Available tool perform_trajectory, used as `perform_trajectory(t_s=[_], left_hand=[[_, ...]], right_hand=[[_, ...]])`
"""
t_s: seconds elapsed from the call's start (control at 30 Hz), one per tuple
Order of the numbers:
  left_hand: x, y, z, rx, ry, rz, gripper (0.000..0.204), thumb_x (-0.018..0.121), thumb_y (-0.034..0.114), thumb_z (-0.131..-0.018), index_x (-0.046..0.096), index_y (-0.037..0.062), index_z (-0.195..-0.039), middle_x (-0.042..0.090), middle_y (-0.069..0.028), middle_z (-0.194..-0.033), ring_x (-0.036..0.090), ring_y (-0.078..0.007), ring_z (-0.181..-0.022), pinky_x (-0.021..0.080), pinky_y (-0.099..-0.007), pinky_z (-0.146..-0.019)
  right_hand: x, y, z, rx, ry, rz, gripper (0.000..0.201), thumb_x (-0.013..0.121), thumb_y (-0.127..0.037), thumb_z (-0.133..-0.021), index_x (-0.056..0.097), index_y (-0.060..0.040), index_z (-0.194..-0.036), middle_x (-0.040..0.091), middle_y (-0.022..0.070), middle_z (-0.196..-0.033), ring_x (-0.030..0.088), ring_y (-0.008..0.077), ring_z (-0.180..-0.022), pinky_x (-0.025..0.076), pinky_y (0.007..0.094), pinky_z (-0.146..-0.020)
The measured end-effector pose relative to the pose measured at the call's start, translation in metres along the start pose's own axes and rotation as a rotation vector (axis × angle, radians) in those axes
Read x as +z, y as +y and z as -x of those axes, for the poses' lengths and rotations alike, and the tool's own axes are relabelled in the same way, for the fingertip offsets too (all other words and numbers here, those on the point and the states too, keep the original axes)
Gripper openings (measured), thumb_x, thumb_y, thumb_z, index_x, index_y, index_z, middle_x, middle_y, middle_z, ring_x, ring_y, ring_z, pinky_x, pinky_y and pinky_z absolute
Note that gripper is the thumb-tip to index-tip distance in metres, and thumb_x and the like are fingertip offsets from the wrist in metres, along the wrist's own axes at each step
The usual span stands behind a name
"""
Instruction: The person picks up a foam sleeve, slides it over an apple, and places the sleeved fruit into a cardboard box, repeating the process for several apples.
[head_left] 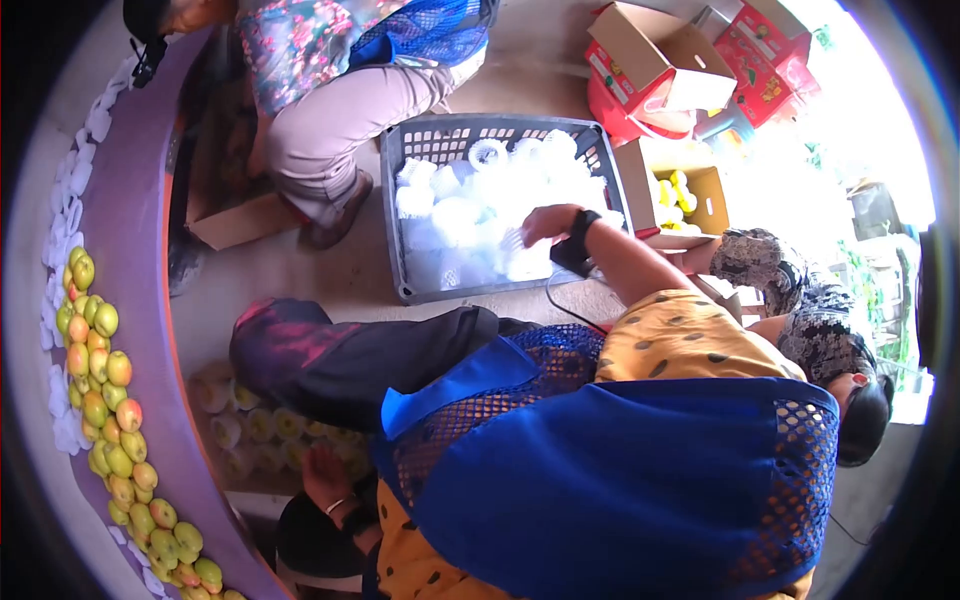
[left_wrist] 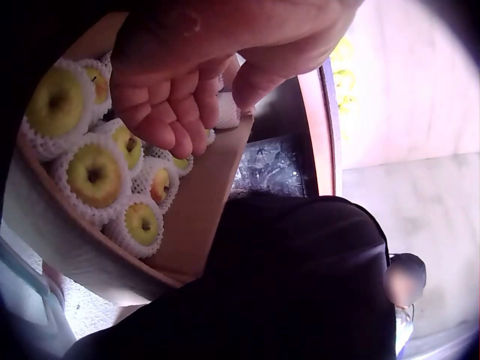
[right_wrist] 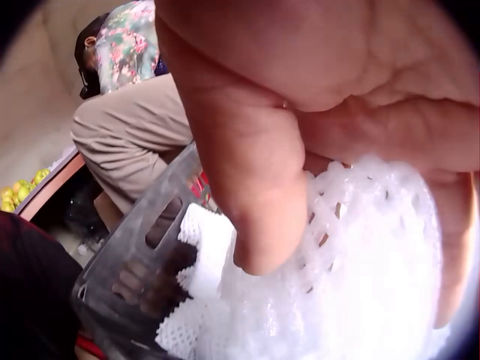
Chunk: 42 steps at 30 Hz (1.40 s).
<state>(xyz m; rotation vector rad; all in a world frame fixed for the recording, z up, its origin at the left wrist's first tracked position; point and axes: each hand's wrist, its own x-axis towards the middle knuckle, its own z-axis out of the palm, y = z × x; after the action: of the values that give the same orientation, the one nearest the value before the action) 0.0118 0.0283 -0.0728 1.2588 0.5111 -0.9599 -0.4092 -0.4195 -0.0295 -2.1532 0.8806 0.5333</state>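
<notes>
Over the black crate (head_left: 395,215), my right hand (head_left: 545,225) holds a white foam fruit net (right_wrist: 360,247), thumb on one side and fingers on the other. More foam nets (head_left: 455,215) lie heaped in the crate around it. My left hand (head_left: 325,480) is above a cardboard box (left_wrist: 196,225) of yellow-green apples (left_wrist: 94,174), each wrapped in a foam net. In the left wrist view, the left hand's fingers (left_wrist: 176,112) hang loosely curled with nothing between them. Part of the box's contents is hidden behind that hand.
Bare apples (head_left: 105,380) line a purple-edged ledge (head_left: 150,270) on the left. Another person (head_left: 330,120) sits beyond the crate, and someone in a patterned sleeve (head_left: 755,260) is on the right. A carton of yellow fruit (head_left: 715,190) and red cartons (head_left: 660,70) stand behind.
</notes>
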Motion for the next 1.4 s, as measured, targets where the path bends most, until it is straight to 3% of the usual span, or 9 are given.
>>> perform_trajectory(t_s=[0.07,0.1,0.13,0.2,0.3,0.6,0.8,0.87,1.4], left_hand=[[-0.010,-0.002,-0.006,-0.010,-0.104,-0.006,0.031,0.046,0.026,-0.084,0.051,0.0062,-0.107,0.054,-0.0091,-0.105,0.050,-0.0236,-0.096,0.041,-0.0340,-0.077],[-0.012,-0.001,-0.006,0.001,-0.160,-0.041,0.029,0.046,0.026,-0.084,0.052,0.0066,-0.106,0.054,-0.0087,-0.104,0.050,-0.0234,-0.095,0.040,-0.0339,-0.077],[-0.009,0.001,-0.007,0.013,-0.217,-0.078,0.028,0.046,0.025,-0.084,0.052,0.0069,-0.104,0.055,-0.0082,-0.102,0.050,-0.0231,-0.095,0.040,-0.0338,-0.077],[0.003,0.005,0.002,0.028,-0.197,-0.118,0.026,0.046,0.025,-0.084,0.053,0.0071,-0.102,0.055,-0.0077,-0.101,0.051,-0.0226,-0.094,0.040,-0.0338,-0.077],[0.010,0.012,0.012,0.052,-0.180,-0.171,0.024,0.046,0.024,-0.084,0.053,0.0072,-0.100,0.056,-0.0073,-0.099,0.051,-0.0223,-0.093,0.040,-0.0340,-0.077],[0.006,0.006,-0.003,0.094,-0.252,-0.175,0.023,0.045,0.022,-0.085,0.053,0.0061,-0.100,0.056,-0.0088,-0.098,0.051,-0.0230,-0.094,0.041,-0.0353,-0.078],[-0.031,0.006,-0.024,-0.012,-0.911,0.157,0.022,0.044,0.020,-0.085,0.052,0.0054,-0.100,0.056,-0.0098,-0.098,0.051,-0.0236,-0.094,0.041,-0.0362,-0.079],[0.002,0.003,0.029,0.247,-0.261,0.080,0.025,0.046,0.021,-0.084,0.051,0.0032,-0.102,0.056,-0.0107,-0.097,0.051,-0.0254,-0.094,0.042,-0.0378,-0.081],[0.020,-0.009,0.086,0.591,-0.085,0.426,0.026,0.048,0.011,-0.082,0.047,0.0037,-0.107,0.055,-0.0040,-0.102,0.055,-0.0151,-0.085,0.047,-0.0294,-0.067]], right_hand=[[0.063,0.053,-0.061,-0.606,0.276,0.268,0.022,0.057,-0.027,-0.073,0.060,-0.0078,-0.083,0.059,0.0099,-0.084,0.055,0.0263,-0.082,0.043,0.0351,-0.072],[0.063,0.019,-0.078,0.008,0.028,-0.001,0.022,0.059,-0.025,-0.070,0.059,-0.0119,-0.088,0.057,0.0089,-0.085,0.054,0.0269,-0.083,0.044,0.0365,-0.071],[0.069,0.016,-0.093,-0.541,0.216,0.430,0.024,0.061,-0.023,-0.067,0.058,-0.0137,-0.090,0.055,0.0085,-0.089,0.054,0.0276,-0.082,0.045,0.0368,-0.072],[0.060,-0.022,-0.108,-0.599,0.355,0.598,0.023,0.059,-0.018,-0.070,0.059,-0.0111,-0.092,0.056,0.0084,-0.092,0.057,0.0232,-0.076,0.050,0.0301,-0.059],[0.017,-0.102,-0.081,0.009,0.249,-0.390,0.026,0.059,-0.018,-0.068,0.059,-0.0033,-0.090,0.058,0.0112,-0.077,0.059,0.0158,-0.070,0.051,0.0255,-0.046],[-0.019,-0.132,-0.037,-0.043,0.850,0.192,0.020,0.051,-0.016,-0.065,0.061,-0.0030,-0.076,0.059,0.0164,-0.075,0.058,0.0352,-0.075,0.046,0.0417,-0.067],[-0.056,-0.204,-0.019,-0.348,0.519,-0.669,0.021,0.055,-0.015,-0.078,0.057,0.0025,-0.090,0.060,0.0086,-0.081,0.057,0.0170,-0.073,0.045,0.0283,-0.068],[-0.054,-0.257,-0.021,-0.455,0.155,-1.237,0.026,0.053,-0.014,-0.081,0.054,0.0043,-0.099,0.060,0.0051,-0.085,0.054,0.0092,-0.076,0.044,0.0254,-0.070],[0.187,-0.441,-0.132,-0.637,-0.609,-0.681,0.023,0.055,-0.015,-0.075,0.055,0.0044,-0.089,0.059,0.0075,-0.077,0.052,0.0095,-0.071,0.044,0.0266,-0.063]])
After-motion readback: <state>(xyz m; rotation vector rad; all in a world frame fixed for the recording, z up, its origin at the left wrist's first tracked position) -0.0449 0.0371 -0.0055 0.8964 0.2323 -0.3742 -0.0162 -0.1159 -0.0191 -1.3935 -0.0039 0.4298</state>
